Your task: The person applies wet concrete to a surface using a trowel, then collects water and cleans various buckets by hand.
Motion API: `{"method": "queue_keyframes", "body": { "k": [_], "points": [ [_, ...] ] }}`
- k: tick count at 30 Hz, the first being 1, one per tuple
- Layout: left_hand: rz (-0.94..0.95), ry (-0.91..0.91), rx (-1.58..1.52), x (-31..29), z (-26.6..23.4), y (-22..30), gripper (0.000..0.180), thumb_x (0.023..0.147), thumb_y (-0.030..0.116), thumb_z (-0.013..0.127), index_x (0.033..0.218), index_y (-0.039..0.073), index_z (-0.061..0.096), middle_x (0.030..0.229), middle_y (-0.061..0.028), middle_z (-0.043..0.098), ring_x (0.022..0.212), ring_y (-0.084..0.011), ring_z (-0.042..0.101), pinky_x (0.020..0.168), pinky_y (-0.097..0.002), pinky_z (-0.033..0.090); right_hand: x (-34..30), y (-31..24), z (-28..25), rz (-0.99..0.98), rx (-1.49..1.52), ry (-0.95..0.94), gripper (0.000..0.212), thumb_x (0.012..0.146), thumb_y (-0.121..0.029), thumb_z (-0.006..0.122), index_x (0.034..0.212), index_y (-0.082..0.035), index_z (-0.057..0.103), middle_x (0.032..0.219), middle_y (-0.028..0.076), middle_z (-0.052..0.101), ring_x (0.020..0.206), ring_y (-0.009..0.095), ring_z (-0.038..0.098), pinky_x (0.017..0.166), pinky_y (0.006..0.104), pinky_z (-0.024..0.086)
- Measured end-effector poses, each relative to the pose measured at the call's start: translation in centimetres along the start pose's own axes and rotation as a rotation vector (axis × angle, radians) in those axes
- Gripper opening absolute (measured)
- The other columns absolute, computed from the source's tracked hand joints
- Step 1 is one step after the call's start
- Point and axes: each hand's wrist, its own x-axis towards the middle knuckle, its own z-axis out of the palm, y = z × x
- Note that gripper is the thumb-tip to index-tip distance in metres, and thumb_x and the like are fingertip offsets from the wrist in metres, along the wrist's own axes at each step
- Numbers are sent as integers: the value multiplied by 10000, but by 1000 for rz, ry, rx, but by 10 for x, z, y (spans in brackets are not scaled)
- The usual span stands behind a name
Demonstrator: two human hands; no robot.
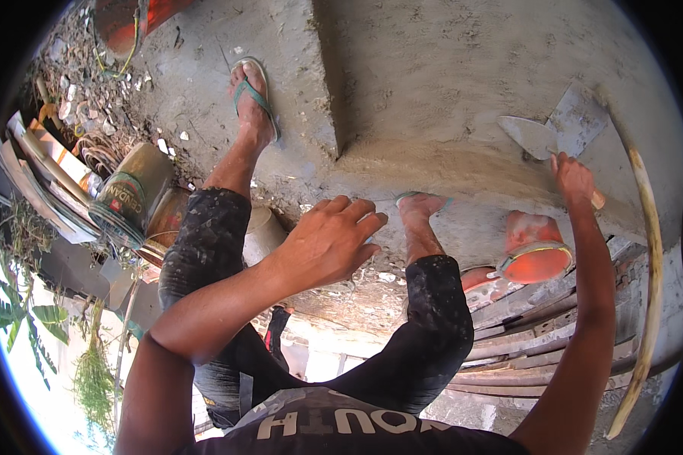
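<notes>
so the trowel (527, 136) is out on our far right, and the right hand (574, 180) is the one that matters: it's wrapped round the handle, with the handle's butt poking out below the fist. the long axis runs on a slant, butt at lower right, blade tip up and to the left, so the point aims away from us across the grey ledge (440, 168). a flat grey plate (580, 120) sits just past our knuckles, right up against the blade's right side in this view; can't tell if they actually touch. the pole (649, 254) stands to the right of that hand, so there's less room on that side, we'd say. our left hand (330, 241) is empty, fingers loosely bent, hanging between our knees, well apart from the trowel.
</notes>
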Motion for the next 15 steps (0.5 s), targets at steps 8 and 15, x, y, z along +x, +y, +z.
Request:
{"method": "queue_keyframes", "body": {
  "k": [8,15],
  "points": [
    [47,-21,23,-1,25,-8,399,820,211,714,1179,69,615,1110,-134,628,984,-344,628,860,-439,514,11,-208,-71,-502,107,-93,281,992,-334,497,1083,-77,564,919,164,713,873,317,715,705,448,557],
    [13,9,-14,-22,9,-12,412,799,224,725,1167,76,617,1104,-131,624,971,-338,626,856,-444,508,25,-175,-98,-626,96,195,158,906,-257,582,933,-113,640,783,93,689,761,257,711,652,391,562]
  ]
}}
